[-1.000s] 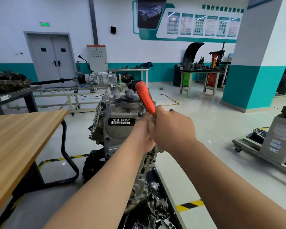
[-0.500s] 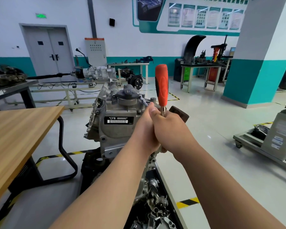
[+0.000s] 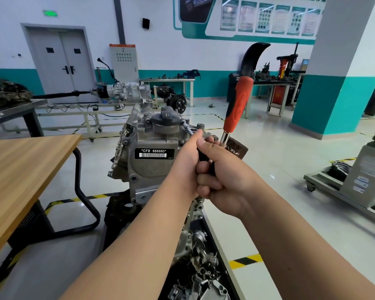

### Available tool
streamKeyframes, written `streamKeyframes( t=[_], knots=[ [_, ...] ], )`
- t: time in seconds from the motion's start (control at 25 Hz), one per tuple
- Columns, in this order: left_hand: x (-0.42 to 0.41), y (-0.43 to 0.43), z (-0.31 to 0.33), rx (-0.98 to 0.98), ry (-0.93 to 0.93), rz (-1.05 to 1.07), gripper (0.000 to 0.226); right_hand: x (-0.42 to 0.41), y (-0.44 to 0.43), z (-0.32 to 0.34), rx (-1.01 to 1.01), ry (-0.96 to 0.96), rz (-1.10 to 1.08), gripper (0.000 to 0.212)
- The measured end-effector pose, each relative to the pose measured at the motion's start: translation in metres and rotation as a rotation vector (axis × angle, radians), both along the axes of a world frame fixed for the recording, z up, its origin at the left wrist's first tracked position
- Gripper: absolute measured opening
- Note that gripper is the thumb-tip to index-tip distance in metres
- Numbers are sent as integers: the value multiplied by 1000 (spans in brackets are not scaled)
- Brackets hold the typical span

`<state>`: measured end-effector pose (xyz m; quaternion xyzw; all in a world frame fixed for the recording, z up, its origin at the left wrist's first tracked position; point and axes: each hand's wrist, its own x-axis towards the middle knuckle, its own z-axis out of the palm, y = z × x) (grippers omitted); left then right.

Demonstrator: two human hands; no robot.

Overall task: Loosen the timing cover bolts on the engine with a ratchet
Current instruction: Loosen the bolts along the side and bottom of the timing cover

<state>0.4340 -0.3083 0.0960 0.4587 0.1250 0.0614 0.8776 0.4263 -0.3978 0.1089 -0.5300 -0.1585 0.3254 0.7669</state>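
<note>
Two hands clasped at head of ratchet (image 3: 225, 137): right hand (image 3: 225, 172) curled round it; left hand (image 3: 185, 156) pressed alongside, fingers hidden, grip not discernible. Bolt hidden too. Extension bar (image 3: 187, 128) at top of engine (image 3: 147, 167). Orange handle (image 3: 238, 105) now leaning right, upright half second ago.

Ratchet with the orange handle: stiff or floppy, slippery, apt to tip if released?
The ratchet is probably stiff: metal shank, straight moulded handle. Its rubbery-looking orange grip likely resists slipping. Standing steeply above the right hand and left hand, it would probably swing down if released.
</note>
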Motion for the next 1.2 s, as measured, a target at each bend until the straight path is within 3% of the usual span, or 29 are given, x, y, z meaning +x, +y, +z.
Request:
streamKeyframes(
  t=[0.2,0.36,0.52,0.72,0.84,1.08,1.16,1.2],
  knots=[
    [-2,4,-1,-50,7,19,41,-3,-12,-5,-388,-433,-85,24],
    [0,18,0,-60,-86,204,36,-19,-24,-7,-471,-568,-69,35],
    [-9,36,-1,19,-75,241,37,-26,-16,-4,-465,-581,-73,36],
    [8,33,5,261,116,256,39,-20,-25,-9,-412,-452,-172,31],
    [25,38,17,146,129,247,36,-13,-34,-6,-429,-418,-204,25],
    [43,32,32,-79,178,329,33,6,-41,-1,-485,-534,-236,33],
    [40,31,33,15,230,352,35,9,-43,-1,-491,-555,-233,35],
    [35,31,30,190,268,371,37,11,-44,-1,-491,-561,-231,36]
  ],
)
